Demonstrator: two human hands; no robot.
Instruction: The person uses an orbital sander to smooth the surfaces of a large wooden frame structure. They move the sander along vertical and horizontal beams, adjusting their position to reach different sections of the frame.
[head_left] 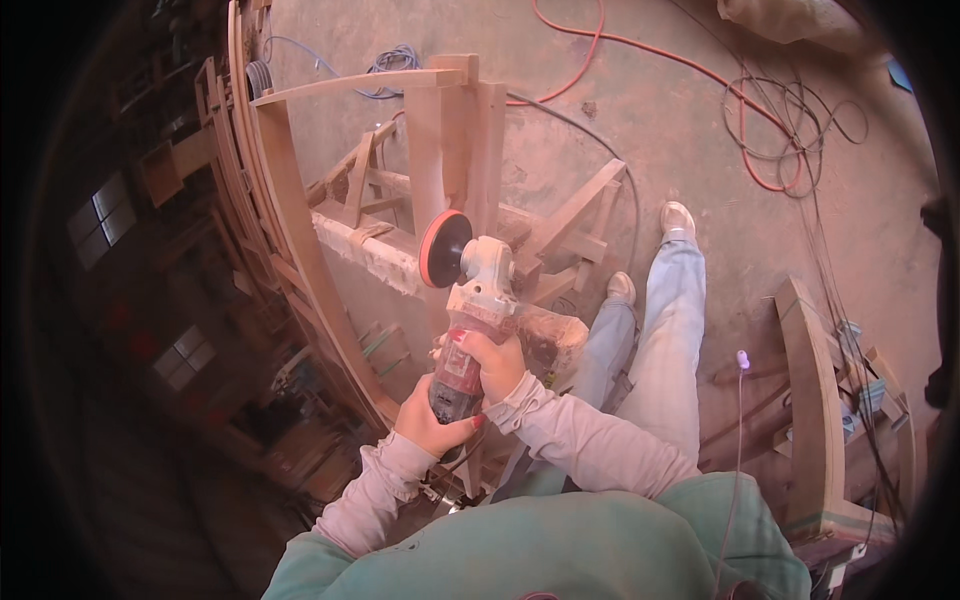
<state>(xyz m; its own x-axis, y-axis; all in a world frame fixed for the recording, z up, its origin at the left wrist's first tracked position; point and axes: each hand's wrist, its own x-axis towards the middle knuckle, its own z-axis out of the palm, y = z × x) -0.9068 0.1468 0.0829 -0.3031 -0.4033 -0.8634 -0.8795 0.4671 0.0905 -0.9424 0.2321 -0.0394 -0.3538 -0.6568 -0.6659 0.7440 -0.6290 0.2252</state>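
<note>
Centrally, a dusty power sander (477,312) points away from the wearer, its pale head carrying a tilted black disc (453,247) edged in orange. Light marking on its red body is too blurred to read. The left hand (428,416) grips the dark rear end; the right hand (499,366) wraps the red body. Whether the disc touches the wooden post (425,135) behind cannot be told. A curved board (291,205) bounds the left; rightward, floor (745,235) stretches out, crossed by an orange hose (680,57).

Hazy pinkish light on the floor (675,130), gloom at left, black fisheye rim.
</note>
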